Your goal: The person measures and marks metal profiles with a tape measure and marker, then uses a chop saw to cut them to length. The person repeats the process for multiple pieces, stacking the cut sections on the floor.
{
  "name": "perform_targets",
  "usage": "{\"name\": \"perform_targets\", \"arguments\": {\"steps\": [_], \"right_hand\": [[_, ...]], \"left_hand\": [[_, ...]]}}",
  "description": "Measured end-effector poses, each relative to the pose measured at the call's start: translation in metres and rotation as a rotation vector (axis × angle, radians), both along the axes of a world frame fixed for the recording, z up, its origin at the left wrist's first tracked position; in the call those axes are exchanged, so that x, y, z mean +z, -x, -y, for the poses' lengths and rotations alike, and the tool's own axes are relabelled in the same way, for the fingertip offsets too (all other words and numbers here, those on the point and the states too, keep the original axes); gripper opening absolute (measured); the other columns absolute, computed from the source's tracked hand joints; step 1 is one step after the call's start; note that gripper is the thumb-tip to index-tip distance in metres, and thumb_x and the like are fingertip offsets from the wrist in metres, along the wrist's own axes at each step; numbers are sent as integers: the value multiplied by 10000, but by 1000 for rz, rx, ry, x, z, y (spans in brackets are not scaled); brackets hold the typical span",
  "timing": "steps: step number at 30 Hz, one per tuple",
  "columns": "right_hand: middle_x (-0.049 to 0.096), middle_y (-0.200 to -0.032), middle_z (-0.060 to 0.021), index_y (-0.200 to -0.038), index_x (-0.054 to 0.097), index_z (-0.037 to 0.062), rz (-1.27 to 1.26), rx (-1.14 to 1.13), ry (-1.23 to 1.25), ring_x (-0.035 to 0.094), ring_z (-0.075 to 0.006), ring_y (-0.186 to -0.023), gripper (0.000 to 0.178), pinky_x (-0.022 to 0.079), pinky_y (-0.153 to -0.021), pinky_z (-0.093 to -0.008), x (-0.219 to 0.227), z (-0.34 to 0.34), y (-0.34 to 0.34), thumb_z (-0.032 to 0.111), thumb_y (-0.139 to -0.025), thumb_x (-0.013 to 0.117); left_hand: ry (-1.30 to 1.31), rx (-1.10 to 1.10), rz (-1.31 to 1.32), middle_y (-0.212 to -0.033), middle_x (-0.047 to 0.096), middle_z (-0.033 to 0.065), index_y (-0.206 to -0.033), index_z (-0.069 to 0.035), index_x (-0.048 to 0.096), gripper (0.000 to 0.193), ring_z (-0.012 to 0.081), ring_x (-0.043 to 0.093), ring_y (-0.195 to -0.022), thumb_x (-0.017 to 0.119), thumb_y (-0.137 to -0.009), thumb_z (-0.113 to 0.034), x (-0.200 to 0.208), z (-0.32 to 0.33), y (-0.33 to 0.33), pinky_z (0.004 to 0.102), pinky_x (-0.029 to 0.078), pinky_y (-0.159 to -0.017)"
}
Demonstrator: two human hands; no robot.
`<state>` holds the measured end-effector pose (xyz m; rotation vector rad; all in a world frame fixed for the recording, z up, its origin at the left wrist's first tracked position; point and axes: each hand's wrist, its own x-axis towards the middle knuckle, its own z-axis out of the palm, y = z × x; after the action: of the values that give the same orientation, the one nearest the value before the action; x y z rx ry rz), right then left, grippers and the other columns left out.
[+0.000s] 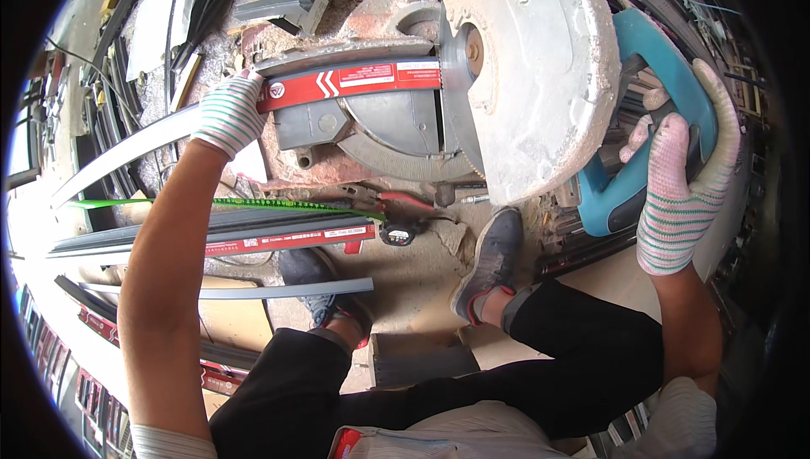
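My left hand (229,115), in a striped knit glove, is closed on a long profile strip (359,82) with red printed film. The strip lies along the fence of a mitre saw (384,120); its right end reaches the saw blade (458,105). A dusty grey guard (540,62) covers much of the blade and hides its far side. At the right, my gloved right hand (679,206) wraps round the saw's teal handle (693,100). Some of its fingers show through the handle's opening.
Before the saw lie red-handled pliers (405,200), a tape measure (396,233) with green tape drawn out leftward, and a bundle of profiles (253,235). A loose grey strip (287,290) crosses near my shoe (316,278). Offcuts (274,8) and sawdust lie behind the saw.
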<state>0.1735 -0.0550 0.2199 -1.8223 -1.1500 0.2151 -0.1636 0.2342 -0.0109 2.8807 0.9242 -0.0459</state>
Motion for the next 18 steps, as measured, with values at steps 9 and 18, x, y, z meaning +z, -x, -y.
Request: {"name": "perform_targets", "arguments": {"steps": [9, 18], "right_hand": [[653, -994, -69, -1445, 443, 60, -50, -12, -6, 577, -83, -704, 487, 556, -632, -248, -5, 4, 6, 21, -976, 567], [645, -1027, -76, -1463, 410, 98, -74, 41, -45, 575, -83, -735, 512, 554, -653, -260, -17, 12, 7, 12, -983, 567]], "left_hand": [[-27, -17, -13, -977, 684, 224, -1002, -44, 652, 294, 410, 670, -908, 772, -776, -189, 2, 0, 1, 485, 547, -819], [-30, -2, -33, -995, 682, 196, -1031, -44, 659, 331, 399, 673, -917, 789, -752, -166, 3, 0, -1, 475, 551, -813]]}}
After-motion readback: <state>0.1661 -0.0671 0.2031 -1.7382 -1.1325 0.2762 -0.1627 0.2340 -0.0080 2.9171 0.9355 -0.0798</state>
